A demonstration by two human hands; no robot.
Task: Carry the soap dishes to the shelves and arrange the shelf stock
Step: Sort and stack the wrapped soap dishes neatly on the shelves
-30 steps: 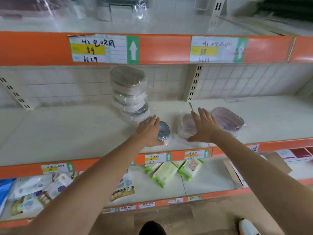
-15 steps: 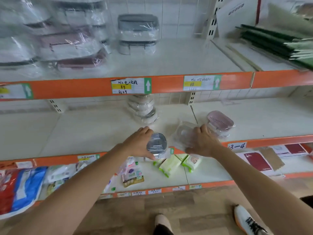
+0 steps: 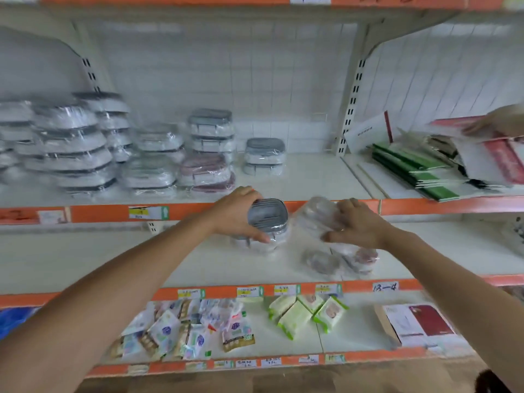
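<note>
The left hand point(image 3: 238, 215) holds a grey soap dish point(image 3: 267, 215), a rounded-corner box with a ribbed lid, wrapped in clear film that shines at its lower edge. Its grip is curled round the dish: fingers over the top edge, thumb under the lower left corner. The dish hangs tilted, lid toward the camera, in front of the orange edge of the upper shelf point(image 3: 93, 214) and above the middle shelf point(image 3: 85, 259).

The right hand point(image 3: 355, 224) grips a clear-wrapped soap dish point(image 3: 317, 212), pale and see-through, its shape blurred. The fingers are bent over its right side and the thumb points left beneath it. It is held at the same height, just beside the grey one.

On the middle shelf below the right hand lie two more wrapped dishes, a greyish one point(image 3: 321, 260) and a pinkish one point(image 3: 361, 259), close together.

The upper shelf carries stacks of wrapped dishes point(image 3: 73, 148), mostly grey and white, one stack pinkish point(image 3: 205, 173), and a short grey stack point(image 3: 265, 156) at the right end.

A second earlier both hands lay on the middle shelf, reaching for the dishes; half a second ago they were closing on them at its front edge. Now both dishes are lifted off it to the level of the upper shelf's edge, and the view has tipped upward, so the whole upper shelf shows.
</note>
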